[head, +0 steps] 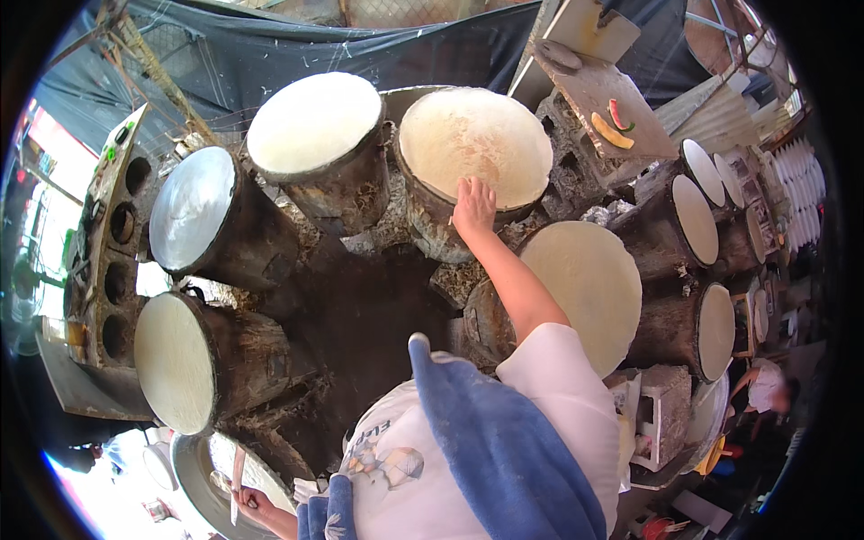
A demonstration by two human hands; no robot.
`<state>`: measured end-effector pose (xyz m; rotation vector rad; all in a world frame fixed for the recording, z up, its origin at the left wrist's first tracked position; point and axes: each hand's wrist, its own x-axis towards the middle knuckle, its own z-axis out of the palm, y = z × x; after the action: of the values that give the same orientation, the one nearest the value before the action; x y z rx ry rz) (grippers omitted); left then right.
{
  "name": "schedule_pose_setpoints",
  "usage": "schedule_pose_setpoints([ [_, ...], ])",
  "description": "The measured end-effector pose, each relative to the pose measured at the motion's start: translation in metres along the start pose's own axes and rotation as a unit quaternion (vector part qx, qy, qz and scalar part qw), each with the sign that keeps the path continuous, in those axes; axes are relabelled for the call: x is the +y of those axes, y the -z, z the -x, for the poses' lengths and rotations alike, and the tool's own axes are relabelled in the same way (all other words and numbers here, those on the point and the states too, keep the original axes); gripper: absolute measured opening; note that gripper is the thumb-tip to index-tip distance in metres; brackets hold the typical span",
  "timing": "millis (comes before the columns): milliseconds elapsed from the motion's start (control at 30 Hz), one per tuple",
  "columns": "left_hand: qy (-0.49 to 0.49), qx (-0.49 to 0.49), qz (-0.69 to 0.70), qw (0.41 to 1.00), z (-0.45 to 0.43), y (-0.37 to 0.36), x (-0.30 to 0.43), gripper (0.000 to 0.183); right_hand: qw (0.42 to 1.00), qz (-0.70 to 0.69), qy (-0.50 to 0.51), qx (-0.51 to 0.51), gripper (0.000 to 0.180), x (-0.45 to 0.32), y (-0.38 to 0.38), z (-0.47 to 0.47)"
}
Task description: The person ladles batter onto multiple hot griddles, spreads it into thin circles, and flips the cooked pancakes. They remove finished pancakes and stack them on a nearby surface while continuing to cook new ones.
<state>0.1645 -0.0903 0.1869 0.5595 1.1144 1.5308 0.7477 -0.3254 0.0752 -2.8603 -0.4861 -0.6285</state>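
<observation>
My right hand [475,202] is at the near rim of a round griddle on a metal drum. Its fingertips touch the edge of a thin, pale sheet [479,142] browned in the middle; I cannot tell whether they pinch it. To the left, another drum bears a white sheet [316,125]. Close by my right arm lies a cream-coloured sheet [587,290] on another drum. Low on the left, my left hand [253,505] grips a flat, pale scraper-like tool [238,469]. It is over a large metal basin [192,466] with whitish contents.
Beside the drums, a board [607,101] on concrete blocks carries chilli-like red and yellow pieces [611,131]. A bare, shiny griddle [192,209] and a coated one [177,364] stand left. Further drums [695,219] line the right, where a person [766,386] is at work. Dark sheeting [432,57] hangs behind.
</observation>
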Motion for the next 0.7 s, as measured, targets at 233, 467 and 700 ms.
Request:
schedule_pose_setpoints([
  [233, -0.007, -0.022, -0.067, 0.998, 0.006, -0.029, -0.029, 0.036, 0.997, -0.066, 0.021, 0.021, 0.01, 0.042, 0.021, -0.042],
  [467, 0.01, -0.033, -0.088, 0.995, 0.004, -0.011, -0.037, 0.036, 0.988, -0.073, -0.007, 0.139, 0.02, 0.075, 0.094, -0.11],
  [700, 0.062, -0.091, -0.094, 0.989, -0.022, 0.046, -0.028, 0.036, 0.975, -0.117, -0.156, 0.108, 0.035, 0.082, 0.2, -0.061],
])
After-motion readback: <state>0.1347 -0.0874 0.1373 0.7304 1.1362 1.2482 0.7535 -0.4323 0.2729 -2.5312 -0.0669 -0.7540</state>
